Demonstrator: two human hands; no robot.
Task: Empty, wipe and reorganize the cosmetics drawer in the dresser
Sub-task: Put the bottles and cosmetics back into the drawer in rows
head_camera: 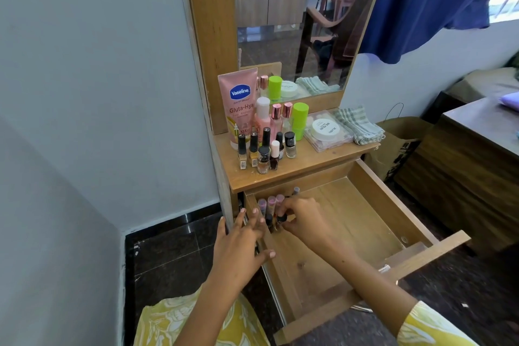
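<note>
The drawer [351,222] is pulled out. The right hand [302,219] pinches a small dark bottle [281,219] at the drawer's back left corner, hiding most of it. The left hand [241,241] rests on the drawer's side, fingers spread and released. More bottles [271,202] stand partly hidden behind.

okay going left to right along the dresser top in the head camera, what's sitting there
Vaseline tube → cluster of nail polish bottles → green stick → clear box with a round white lid on it → folded checked cloth.
</note>
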